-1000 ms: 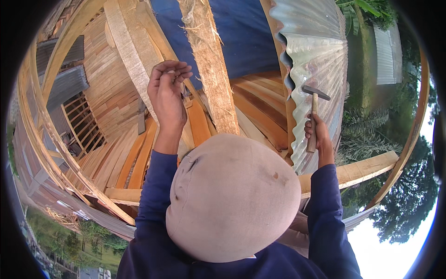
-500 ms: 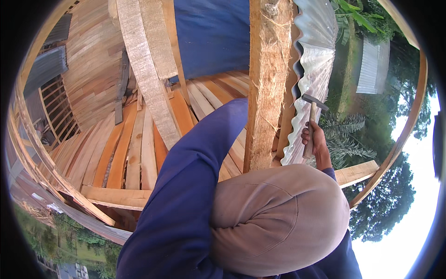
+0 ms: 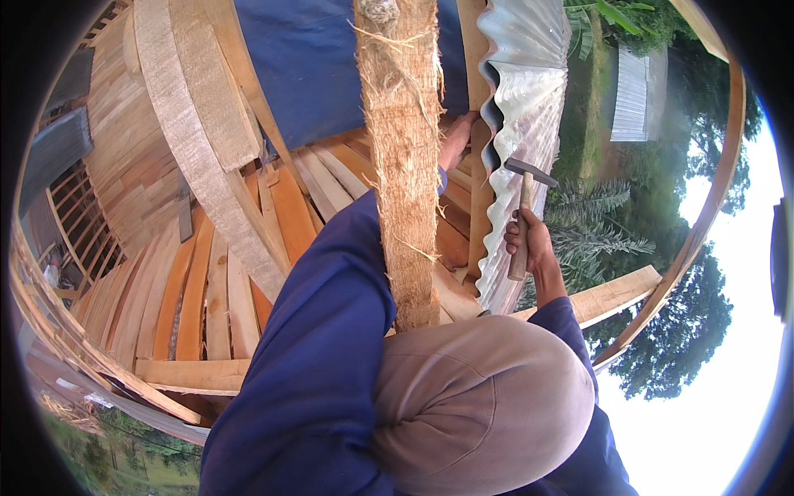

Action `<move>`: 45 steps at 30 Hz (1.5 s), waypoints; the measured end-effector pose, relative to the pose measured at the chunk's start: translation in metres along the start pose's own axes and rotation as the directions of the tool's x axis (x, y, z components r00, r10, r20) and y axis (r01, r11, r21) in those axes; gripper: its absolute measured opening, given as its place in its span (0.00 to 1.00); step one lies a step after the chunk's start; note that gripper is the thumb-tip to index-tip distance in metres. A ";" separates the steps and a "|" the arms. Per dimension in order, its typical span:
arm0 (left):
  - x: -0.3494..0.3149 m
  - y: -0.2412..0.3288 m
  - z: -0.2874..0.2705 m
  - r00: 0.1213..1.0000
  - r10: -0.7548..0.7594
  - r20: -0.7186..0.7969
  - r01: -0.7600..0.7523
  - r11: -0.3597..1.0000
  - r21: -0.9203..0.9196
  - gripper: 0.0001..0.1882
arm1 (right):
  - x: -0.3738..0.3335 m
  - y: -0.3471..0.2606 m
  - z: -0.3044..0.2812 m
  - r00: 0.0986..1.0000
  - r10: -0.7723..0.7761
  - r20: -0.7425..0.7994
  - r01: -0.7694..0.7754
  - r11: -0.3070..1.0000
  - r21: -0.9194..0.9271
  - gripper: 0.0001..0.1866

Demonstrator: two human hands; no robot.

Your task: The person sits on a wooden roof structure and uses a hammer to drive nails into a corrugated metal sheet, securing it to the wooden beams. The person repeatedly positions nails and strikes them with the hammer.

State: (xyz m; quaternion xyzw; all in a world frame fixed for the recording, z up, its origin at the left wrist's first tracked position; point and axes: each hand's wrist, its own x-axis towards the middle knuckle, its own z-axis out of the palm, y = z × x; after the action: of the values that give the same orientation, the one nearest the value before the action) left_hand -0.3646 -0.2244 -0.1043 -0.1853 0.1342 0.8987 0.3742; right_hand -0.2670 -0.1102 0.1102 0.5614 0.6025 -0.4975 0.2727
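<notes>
My right hand is closed round the wooden handle of a hammer. Its dark metal head points up, in front of the corrugated metal sheet. My left hand reaches behind the rough wooden post. It is beside an upright timber at the sheet's wavy edge. Its fingertips are hidden there, so I cannot tell whether they grip anything. The sheet stands on edge against this timber.
A rounded beige cloth shape fills the lower middle. Wooden planks lie to the left, below leaning beams. A blue sheet hangs behind the post. A timber juts out at right, with trees beyond.
The view has shifted, so the post and metal sheet sit farther left. My left hand, hidden before, now shows beyond the post. The hammer stays in my right hand.
</notes>
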 end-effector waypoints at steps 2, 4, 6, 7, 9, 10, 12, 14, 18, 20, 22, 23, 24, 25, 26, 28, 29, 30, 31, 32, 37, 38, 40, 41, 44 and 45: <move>-0.015 0.008 0.021 0.999 -0.014 0.047 0.014 1.000 0.006 0.31 | -0.001 0.006 -0.010 1.000 -0.006 -0.004 0.007 0.998 0.069 0.13; -0.015 0.014 0.016 0.998 -0.003 0.069 0.004 1.000 -0.018 0.35 | 0.003 0.005 -0.006 1.000 -0.009 0.026 0.007 0.995 0.097 0.13; -0.013 0.013 0.006 0.995 -0.007 0.098 0.013 0.998 -0.062 0.40 | 0.001 0.004 0.005 1.000 -0.010 0.025 0.008 0.996 0.084 0.13; -0.011 0.011 0.005 0.997 -0.001 0.081 0.004 0.999 -0.037 0.45 | 0.001 0.003 0.007 1.000 -0.011 0.022 0.009 0.997 0.075 0.13; -0.009 0.009 0.013 0.999 -0.015 0.053 0.021 0.995 -0.101 0.45 | 0.000 0.004 0.005 1.000 -0.011 0.000 0.010 0.997 0.078 0.13; -0.007 0.008 0.017 0.999 -0.024 0.039 0.029 0.991 -0.134 0.45 | -0.001 0.004 0.004 1.000 -0.009 -0.010 0.010 0.997 0.080 0.13; 0.003 0.003 -0.002 0.990 0.056 0.129 -0.032 0.984 -0.176 0.45 | -0.002 0.000 0.012 1.000 -0.008 0.003 0.008 0.999 0.048 0.13; 0.009 -0.001 -0.004 0.993 0.055 0.106 -0.037 0.986 -0.163 0.45 | -0.001 -0.001 0.012 1.000 0.001 -0.002 -0.001 0.999 0.033 0.14; 0.016 -0.008 -0.007 0.996 0.000 0.086 0.011 0.992 -0.124 0.44 | -0.006 0.002 0.018 0.999 -0.008 -0.033 0.009 1.000 0.027 0.14; 0.026 -0.010 -0.012 0.988 0.023 0.151 -0.003 0.991 -0.135 0.44 | -0.008 0.004 0.022 0.999 -0.010 -0.046 0.011 1.000 0.017 0.14; 0.021 -0.011 -0.005 0.988 0.030 0.154 -0.013 0.994 -0.113 0.44 | -0.008 0.006 0.023 0.995 -0.021 -0.099 0.021 1.000 0.005 0.14; 0.023 -0.011 -0.012 0.993 -0.006 0.114 0.020 0.992 -0.121 0.45 | -0.007 0.007 0.028 0.995 -0.034 -0.097 0.032 0.999 -0.024 0.14; 0.016 -0.006 0.000 0.995 -0.055 0.085 0.062 0.995 -0.084 0.45 | -0.006 0.010 0.022 0.992 -0.047 -0.121 0.044 0.999 -0.030 0.14; 0.005 -0.002 0.009 0.993 -0.103 0.051 0.105 0.993 -0.045 0.45 | -0.005 0.012 0.017 0.990 -0.059 -0.125 0.056 0.998 -0.028 0.14; -0.006 0.008 0.014 0.990 -0.139 0.010 0.139 0.990 -0.004 0.45 | -0.004 0.014 0.014 0.990 -0.073 -0.120 0.070 0.997 -0.030 0.15; -0.016 0.023 -0.012 0.984 -0.131 -0.119 0.152 0.969 0.193 0.40 | -0.005 0.010 0.027 0.990 -0.108 -0.093 0.102 0.993 -0.058 0.15; -0.030 0.030 -0.018 0.975 -0.112 -0.190 0.172 0.925 0.338 0.37 | -0.004 0.010 0.028 0.987 -0.120 -0.102 0.114 0.991 -0.064 0.15; -0.050 0.040 -0.025 0.969 -0.028 -0.246 0.118 0.926 0.360 0.33 | -0.003 0.010 0.030 0.986 -0.132 -0.105 0.125 0.990 -0.068 0.16; -0.070 0.045 -0.031 0.957 0.044 -0.287 0.074 0.920 0.386 0.29 | -0.003 0.012 0.027 0.982 -0.153 -0.110 0.148 0.988 -0.052 0.16; -0.092 0.052 -0.036 0.954 0.085 -0.288 0.035 0.921 0.387 0.28 | -0.003 0.016 0.022 0.978 -0.170 -0.120 0.168 0.985 -0.030 0.16; -0.246 0.124 -0.057 0.801 0.392 -0.452 -0.179 0.878 0.444 0.19 | 0.001 0.024 0.012 0.982 -0.175 -0.075 0.186 0.961 0.204 0.16; -0.275 0.141 -0.045 0.682 0.525 -0.509 -0.254 0.823 0.508 0.16 | 0.004 0.028 0.008 0.983 -0.178 -0.042 0.182 0.937 0.299 0.16; -0.324 0.177 0.002 0.424 0.772 -0.474 -0.351 0.622 0.700 0.10 | 0.004 0.032 0.006 0.981 -0.192 -0.005 0.171 0.859 0.482 0.15; -0.338 0.194 0.041 0.366 0.870 -0.329 -0.321 0.450 0.833 0.08 | 0.002 0.033 0.010 0.981 -0.196 0.010 0.155 0.806 0.571 0.14; -0.345 0.214 0.138 0.370 0.927 0.060 -0.402 0.101 0.910 0.07 | 0.006 0.038 0.014 0.965 -0.248 0.087 0.080 0.593 0.801 0.14; -0.343 0.214 0.161 0.389 0.905 0.174 -0.462 0.028 0.887 0.07 | 0.007 0.037 0.019 0.953 -0.278 0.116 0.042 0.505 0.862 0.13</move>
State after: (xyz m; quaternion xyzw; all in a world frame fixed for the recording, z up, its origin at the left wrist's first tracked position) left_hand -0.3332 -0.5229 0.2109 -0.0839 0.7040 0.6914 -0.1392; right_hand -0.2377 -0.1290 0.0866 0.4993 0.2939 -0.8150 -0.0138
